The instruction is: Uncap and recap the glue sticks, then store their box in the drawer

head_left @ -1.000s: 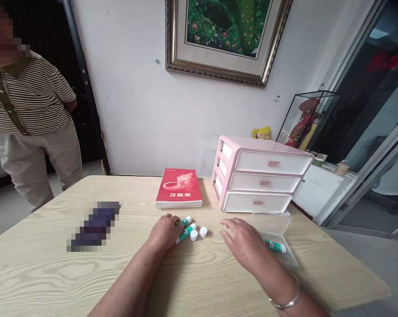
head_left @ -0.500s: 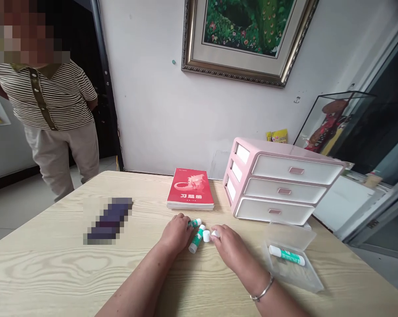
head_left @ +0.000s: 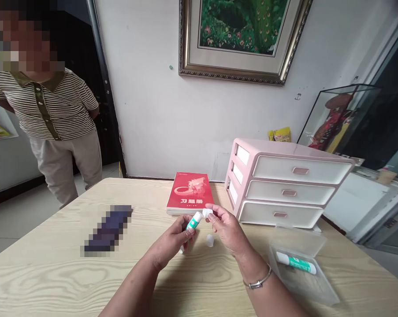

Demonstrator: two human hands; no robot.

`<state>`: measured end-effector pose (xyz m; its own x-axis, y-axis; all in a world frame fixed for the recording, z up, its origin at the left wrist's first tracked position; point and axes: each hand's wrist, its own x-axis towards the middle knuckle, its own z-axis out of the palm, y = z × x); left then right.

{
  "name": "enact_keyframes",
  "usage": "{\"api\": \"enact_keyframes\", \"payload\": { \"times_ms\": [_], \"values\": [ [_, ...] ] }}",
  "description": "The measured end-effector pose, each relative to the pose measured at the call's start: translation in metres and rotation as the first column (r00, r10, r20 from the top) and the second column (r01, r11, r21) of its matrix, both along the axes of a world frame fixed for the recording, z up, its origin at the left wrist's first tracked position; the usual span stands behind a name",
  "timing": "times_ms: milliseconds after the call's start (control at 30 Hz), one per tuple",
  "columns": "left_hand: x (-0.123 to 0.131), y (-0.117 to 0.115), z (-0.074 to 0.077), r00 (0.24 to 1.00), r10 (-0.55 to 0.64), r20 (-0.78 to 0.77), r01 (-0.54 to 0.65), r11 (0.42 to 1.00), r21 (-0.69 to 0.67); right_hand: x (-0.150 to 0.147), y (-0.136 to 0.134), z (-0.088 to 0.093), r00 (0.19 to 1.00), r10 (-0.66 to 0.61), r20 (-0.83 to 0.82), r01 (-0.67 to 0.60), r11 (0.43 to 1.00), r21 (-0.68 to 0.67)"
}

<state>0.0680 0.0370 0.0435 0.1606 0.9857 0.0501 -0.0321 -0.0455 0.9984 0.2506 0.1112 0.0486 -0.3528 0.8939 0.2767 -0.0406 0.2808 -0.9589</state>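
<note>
My left hand [head_left: 177, 237] is closed around a green-and-white glue stick [head_left: 192, 221], tilted with its upper end toward my right hand. A whitish end shows below the left fingers; whether it belongs to this stick or another is unclear. Between the thumb and fingers of my right hand [head_left: 227, 229] is a white cap [head_left: 207, 213], right beside the top of the stick. A second white cap [head_left: 210, 240] stands on the table between the hands. Another glue stick [head_left: 296, 263] lies in an open clear plastic box [head_left: 321, 293] at the right.
Behind my hands lies a red-covered book [head_left: 190, 189]. A pink-and-white drawer unit [head_left: 288, 176] stands at the back right of the wooden table [head_left: 53, 277]. At the left is a blurred dark object [head_left: 108, 231]. A person [head_left: 60, 114] in a striped shirt stands beyond the table.
My left hand has raised the glue stick from the table and turned it upright-ish. My right hand has lifted a cap to its top. The other stick that lay between the hands no longer shows clearly.
</note>
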Motion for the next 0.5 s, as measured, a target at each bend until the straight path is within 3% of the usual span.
{"api": "enact_keyframes", "payload": {
  "times_ms": [233,500],
  "values": [
    [0.001,0.002,-0.001,1.0,0.011,0.001,-0.011,0.997,-0.072,0.009,0.002,-0.012,0.999,0.037,0.027,-0.039,0.996,0.079],
    [0.007,-0.008,0.009,0.996,-0.049,-0.075,0.042,0.994,-0.096,0.021,-0.015,0.001,0.98,0.014,0.198,-0.047,0.985,0.165]
  ]
}}
